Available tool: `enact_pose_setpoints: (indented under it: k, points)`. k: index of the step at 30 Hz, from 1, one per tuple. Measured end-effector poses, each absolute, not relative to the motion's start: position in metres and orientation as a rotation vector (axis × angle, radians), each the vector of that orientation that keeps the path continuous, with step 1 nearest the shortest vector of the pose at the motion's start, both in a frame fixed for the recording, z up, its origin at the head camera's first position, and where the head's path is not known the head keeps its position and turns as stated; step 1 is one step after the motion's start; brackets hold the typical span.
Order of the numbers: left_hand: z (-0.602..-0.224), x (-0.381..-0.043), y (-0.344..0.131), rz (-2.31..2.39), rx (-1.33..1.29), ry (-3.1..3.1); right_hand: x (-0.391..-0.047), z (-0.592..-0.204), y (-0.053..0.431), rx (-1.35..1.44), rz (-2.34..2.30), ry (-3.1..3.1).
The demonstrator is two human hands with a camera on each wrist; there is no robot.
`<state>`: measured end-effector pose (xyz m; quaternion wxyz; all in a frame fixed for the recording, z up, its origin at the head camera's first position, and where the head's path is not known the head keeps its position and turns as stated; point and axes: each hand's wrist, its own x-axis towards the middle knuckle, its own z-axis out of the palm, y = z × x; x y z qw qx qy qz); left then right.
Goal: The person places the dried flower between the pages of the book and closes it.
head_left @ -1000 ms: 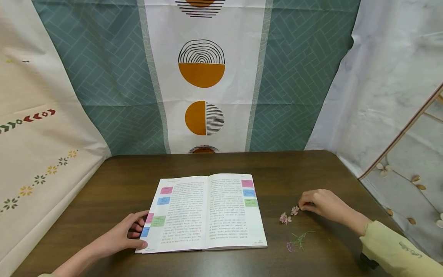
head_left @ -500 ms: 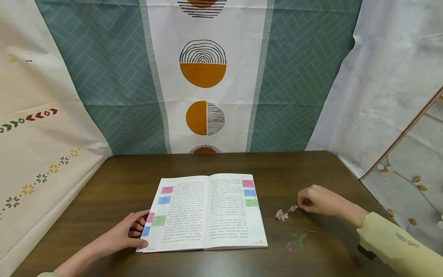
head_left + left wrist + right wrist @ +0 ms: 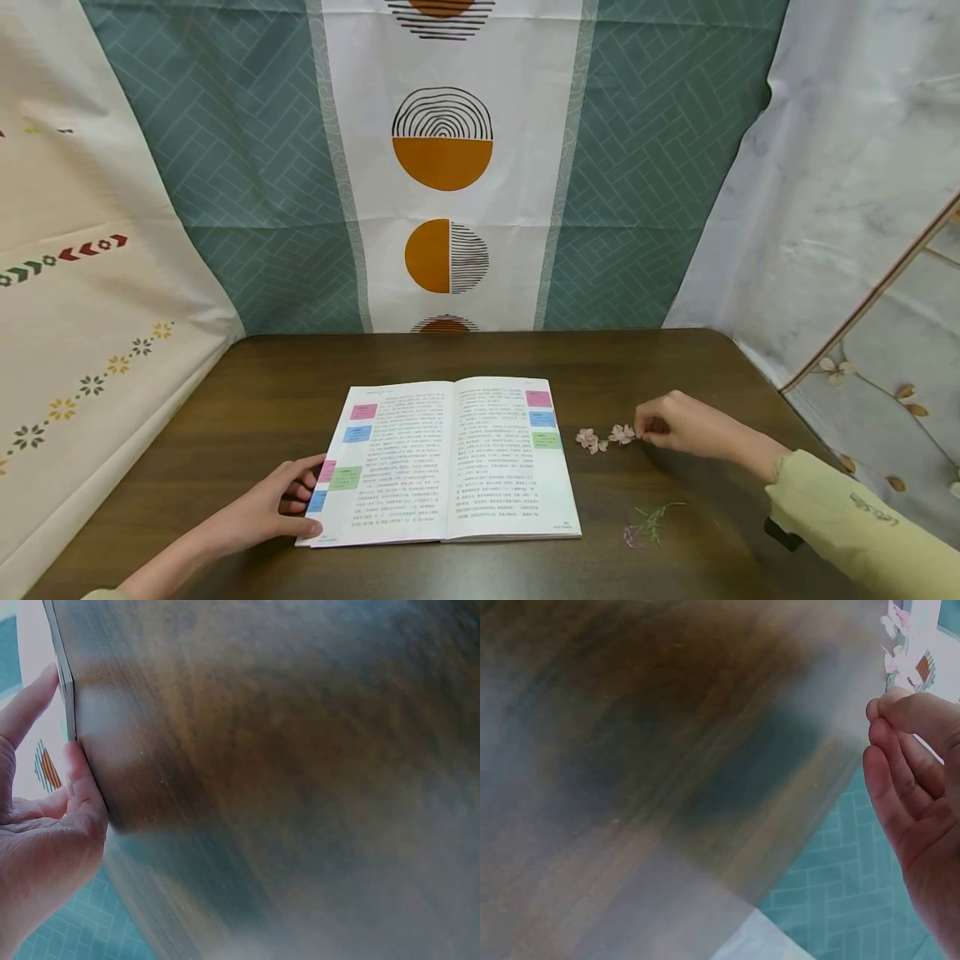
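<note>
An open book (image 3: 504,467) with printed pages and coloured markers lies flat on the table. My left hand (image 3: 258,508) rests at its lower left edge, with the thumb on the page corner and the index fingertip at the page edge. My right hand (image 3: 678,423), to the right of the book, pinches a sprig of pink flowers (image 3: 622,433) between thumb and fingertips. The blossoms point left, just beyond the book's right edge. In the right wrist view, the pink flowers (image 3: 894,656) stick out past the pinching fingertips; most of the stem is hidden.
A second sprig, with purple flowers (image 3: 632,536) and thin green stems, lies on the dark wooden table (image 3: 615,358) below the right hand. Patterned cloth (image 3: 255,167) hangs behind the table and along both sides.
My right hand has moved left and slightly away from me, carrying the pink flower sprig closer to the book. The left hand, the book and the purple sprig stay in place.
</note>
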<state>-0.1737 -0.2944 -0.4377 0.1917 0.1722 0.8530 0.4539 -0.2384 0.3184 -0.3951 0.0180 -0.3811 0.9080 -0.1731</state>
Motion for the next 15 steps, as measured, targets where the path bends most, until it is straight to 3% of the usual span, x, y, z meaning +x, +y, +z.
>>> enact_pose_setpoints:
  k: [15]
  points:
    - [-0.437, -0.174, -0.294, 1.29, 0.493, 2.388, -0.253, -0.373, 0.298, -1.057, -0.69, 2.894]
